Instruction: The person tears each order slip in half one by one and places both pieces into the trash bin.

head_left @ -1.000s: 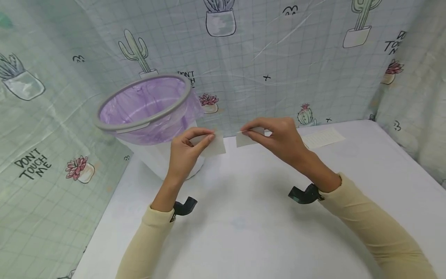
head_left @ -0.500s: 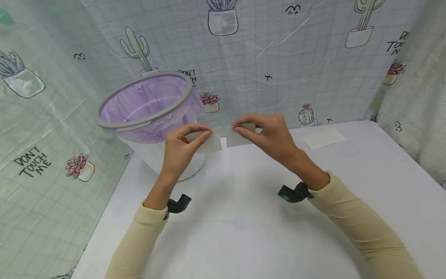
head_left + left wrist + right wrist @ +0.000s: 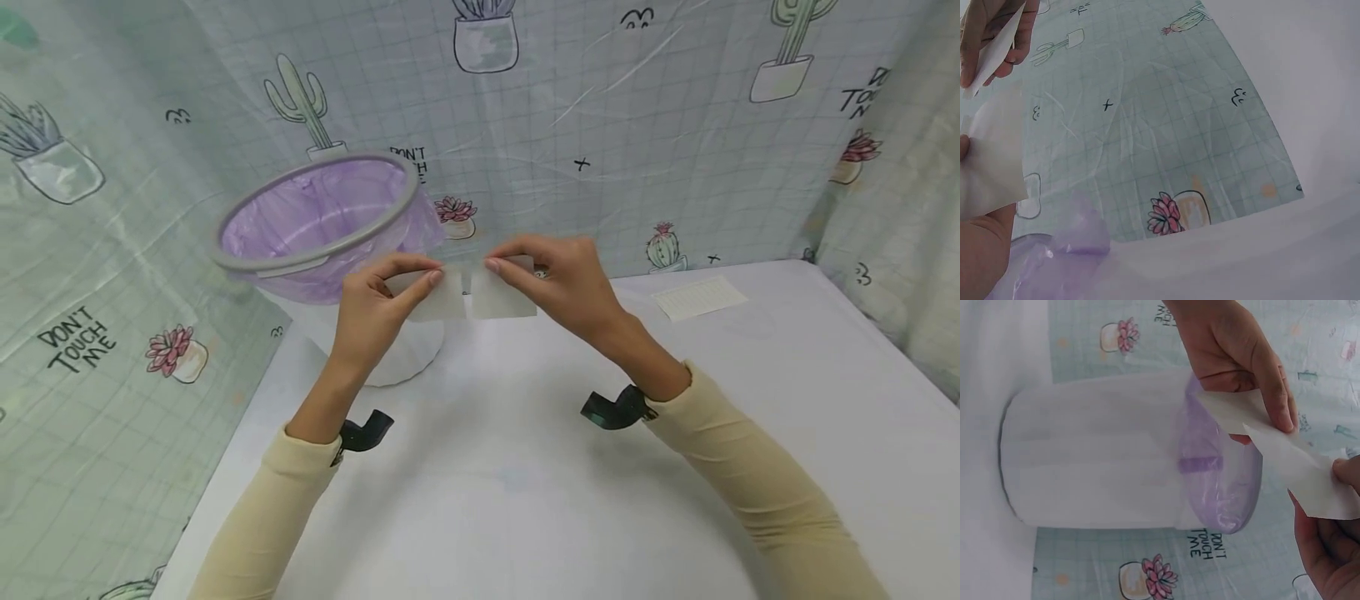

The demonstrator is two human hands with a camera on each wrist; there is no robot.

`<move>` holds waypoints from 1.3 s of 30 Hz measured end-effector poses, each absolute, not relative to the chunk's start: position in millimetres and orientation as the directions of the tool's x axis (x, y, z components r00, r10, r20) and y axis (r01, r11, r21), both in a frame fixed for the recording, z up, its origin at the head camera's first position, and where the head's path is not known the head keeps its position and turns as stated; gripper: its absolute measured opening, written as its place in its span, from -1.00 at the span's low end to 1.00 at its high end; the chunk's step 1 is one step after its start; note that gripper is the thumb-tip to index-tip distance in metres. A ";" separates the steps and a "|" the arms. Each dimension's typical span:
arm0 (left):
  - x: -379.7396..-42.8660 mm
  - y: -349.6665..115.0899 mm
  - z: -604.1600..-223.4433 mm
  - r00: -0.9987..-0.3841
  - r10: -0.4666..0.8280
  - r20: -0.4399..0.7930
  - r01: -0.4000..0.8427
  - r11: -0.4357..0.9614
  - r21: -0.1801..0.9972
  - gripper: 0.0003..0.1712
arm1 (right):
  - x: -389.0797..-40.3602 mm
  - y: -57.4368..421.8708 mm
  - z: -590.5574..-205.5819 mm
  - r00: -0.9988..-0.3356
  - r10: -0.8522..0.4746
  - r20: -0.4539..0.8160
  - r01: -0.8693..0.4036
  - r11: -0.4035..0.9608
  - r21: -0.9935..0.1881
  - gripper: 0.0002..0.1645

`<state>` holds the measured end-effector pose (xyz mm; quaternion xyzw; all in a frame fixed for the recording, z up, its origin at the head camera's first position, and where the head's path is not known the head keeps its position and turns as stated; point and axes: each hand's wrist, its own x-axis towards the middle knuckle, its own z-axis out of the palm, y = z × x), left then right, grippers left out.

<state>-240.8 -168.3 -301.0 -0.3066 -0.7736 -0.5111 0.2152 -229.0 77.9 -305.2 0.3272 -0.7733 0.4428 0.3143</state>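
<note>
In the head view my left hand (image 3: 363, 321) pinches a small off-white piece of paper (image 3: 444, 300) between thumb and index finger. My right hand (image 3: 573, 283) holds a second, similar piece of paper (image 3: 501, 298) in the same way. Both pieces are raised above the table, side by side with a narrow gap between them. The right wrist view has the left-hand paper (image 3: 1235, 407) appearing to overlap the right-hand paper (image 3: 1307, 472); whether they touch cannot be told. From the left wrist, the left hand (image 3: 985, 250) is partly out of frame.
Behind the left hand stands a white bin (image 3: 401, 354) with a grey rim and purple bag (image 3: 330, 208). A flat lined paper strip (image 3: 700, 297) lies toward the back right of the white table (image 3: 510, 517). A cactus-print sheet (image 3: 547, 108) hangs behind.
Both hands have shifted left and slightly up, the right hand farther. The gap between the two paper pieces has narrowed.
</note>
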 end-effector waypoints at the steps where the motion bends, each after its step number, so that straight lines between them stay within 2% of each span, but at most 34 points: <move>1: -240.3 -168.9 -298.4 -0.719 0.256 0.646 0.694 0.299 0.655 -0.85 | -229.3 76.9 -304.1 -0.586 -0.226 0.778 -0.788 0.381 -0.483 -0.87; 7: -236.7 -175.1 -287.3 -0.721 0.269 0.639 0.691 0.336 0.640 -0.85 | -230.8 70.1 -300.5 -0.567 -0.227 0.792 -0.811 0.321 -0.489 -0.88; 21: -227.1 -196.1 -270.1 -0.742 0.253 0.621 0.660 0.441 0.608 -0.85 | -234.3 57.6 -294.0 -0.533 -0.288 0.795 -0.834 0.335 -0.438 -0.87; 39: -212.7 -214.7 -215.0 -0.611 0.311 0.728 0.759 0.491 0.428 -0.86 | -247.7 44.9 -275.8 -0.476 -0.307 0.824 -0.869 0.309 -0.387 -0.88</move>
